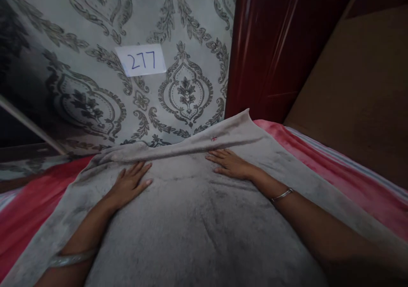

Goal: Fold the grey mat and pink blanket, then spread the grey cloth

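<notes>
A grey, soft-looking cloth [178, 219] lies spread out in front of me, with a raised fold along its far side and a corner peaking up against the dark red panel. My left hand [129, 185] rests flat on the cloth left of centre, fingers stretched out and apart. Further right, my right hand [231, 163] also lies flat on it, just below the fold and a small reddish mark [214, 139]. Neither hand grips anything. Beneath the grey cloth, a red and pink cloth [334, 172] shows on both sides.
Behind the cloth stands a wall with patterned grey wallpaper [186, 93], bearing a white paper [142, 61] marked 277. A glossy dark red panel [264, 53] rises at the back right. Beside it is a large brown board-like surface [360, 78]. A thin pole [32, 125] slants at the left.
</notes>
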Demonstrator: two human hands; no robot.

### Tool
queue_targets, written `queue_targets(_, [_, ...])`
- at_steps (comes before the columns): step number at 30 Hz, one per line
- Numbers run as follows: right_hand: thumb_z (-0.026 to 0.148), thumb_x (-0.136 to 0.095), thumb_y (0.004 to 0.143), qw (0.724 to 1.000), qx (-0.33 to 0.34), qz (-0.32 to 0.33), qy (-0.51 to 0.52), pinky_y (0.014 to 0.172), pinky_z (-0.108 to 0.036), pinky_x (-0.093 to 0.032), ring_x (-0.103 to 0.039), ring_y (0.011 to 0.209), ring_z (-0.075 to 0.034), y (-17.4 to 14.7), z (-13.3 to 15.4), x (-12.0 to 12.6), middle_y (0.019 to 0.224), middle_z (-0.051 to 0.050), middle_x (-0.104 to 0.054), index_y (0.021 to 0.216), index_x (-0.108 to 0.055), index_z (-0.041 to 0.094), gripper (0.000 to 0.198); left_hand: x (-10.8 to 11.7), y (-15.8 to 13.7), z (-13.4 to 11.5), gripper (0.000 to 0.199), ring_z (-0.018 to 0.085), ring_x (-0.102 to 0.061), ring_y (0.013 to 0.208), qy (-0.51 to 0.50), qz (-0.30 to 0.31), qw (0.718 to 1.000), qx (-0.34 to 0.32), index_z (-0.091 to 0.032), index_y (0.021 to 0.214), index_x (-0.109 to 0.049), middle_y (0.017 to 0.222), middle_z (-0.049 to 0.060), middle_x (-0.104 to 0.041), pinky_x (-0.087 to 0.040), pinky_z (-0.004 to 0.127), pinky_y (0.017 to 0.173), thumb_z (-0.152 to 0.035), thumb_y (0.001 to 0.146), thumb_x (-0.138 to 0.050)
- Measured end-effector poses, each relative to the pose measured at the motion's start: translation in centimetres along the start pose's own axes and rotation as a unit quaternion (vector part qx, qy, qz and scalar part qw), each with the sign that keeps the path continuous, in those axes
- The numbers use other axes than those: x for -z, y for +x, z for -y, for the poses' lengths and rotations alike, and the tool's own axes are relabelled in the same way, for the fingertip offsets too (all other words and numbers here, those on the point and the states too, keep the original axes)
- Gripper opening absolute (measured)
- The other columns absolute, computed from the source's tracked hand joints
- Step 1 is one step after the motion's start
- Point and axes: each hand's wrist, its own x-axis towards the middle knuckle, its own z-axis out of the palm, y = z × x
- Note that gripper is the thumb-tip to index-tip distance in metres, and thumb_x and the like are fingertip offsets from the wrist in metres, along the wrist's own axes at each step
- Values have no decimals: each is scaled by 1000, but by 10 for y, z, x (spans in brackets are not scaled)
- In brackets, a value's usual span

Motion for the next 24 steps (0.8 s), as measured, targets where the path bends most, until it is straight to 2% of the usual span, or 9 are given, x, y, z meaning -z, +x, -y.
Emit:
queue_targets(1, [50, -49, 98, 1000, -18, 14, -16, 119, -49, -31, -36, 147, -28, -1, -2, -4, 161, -4, -40, 154, -43, 33, 58, -1, 0, -2, 69, 29, -23, 154, -4, 4, 1000, -19, -25, 158, -35, 166, 9, -29, -18, 56, 122, -55, 96, -32])
queue_targets(3, [51, -44, 100, 997, -62, 20, -43, 119, -52, -28, -32, 150, -29, -5, -12, -7, 162, -5, -36, 157, -38, 34, 59, -2, -1, 0, 67, 29, -22, 155, -5, 1, 1000, -17, -25, 158, -34, 166, 9, -30, -17, 56, 123, -53, 97, -31])
queue_targets(8, [54, -39, 101, 994, -87, 30, -54, 120, -53, -26, -28, 151, -29, -8, -30, -9, 164, -4, -32, 158, -34, 34, 61, -3, -3, 13, 67, 31, -21, 155, 3, -7, 997, 77, -25, 159, -31, 166, 9, -31, -17, 58, 121, -53, 98, -28])
queue_targets(12, [54, -34, 101, 994, -93, 35, -55, 121, -53, -22, -26, 152, -28, -8, -26, -11, 166, -3, -29, 159, -33, 32, 62, -1, -4, 14, 69, 33, -17, 155, 7, -7, 993, 121, -25, 160, -29, 167, 9, -26, -15, 63, 120, -55, 98, -26])
queue_targets(19, [48, -33, 103, 993, -107, 20, -46, 121, -52, -22, -28, 151, -25, -6, -15, -10, 164, -3, -34, 157, -37, 35, 55, 3, -3, -3, 67, 35, -20, 154, 21, -16, 989, 144, -22, 160, -28, 167, 12, -28, -19, 64, 119, -53, 101, -21])
queue_targets(22, [46, -34, 103, 987, -149, 38, -45, 121, -57, -20, -24, 153, -26, -10, -6, -3, 165, -2, -31, 156, -37, 36, 54, 10, -11, -7, 66, 33, -19, 155, 18, -4, 990, 137, -19, 161, -27, 167, 14, -25, -17, 61, 120, -50, 102, -21])
queue_targets(24, [47, -35, 103, 978, -197, 52, -48, 121, -58, -19, -23, 153, -27, -24, -3, 5, 166, -2, -30, 156, -37, 37, 54, 14, -26, -2, 66, 32, -18, 155, 11, 15, 991, 129, -17, 161, -26, 168, 15, -21, -17, 59, 121, -49, 103, -22])
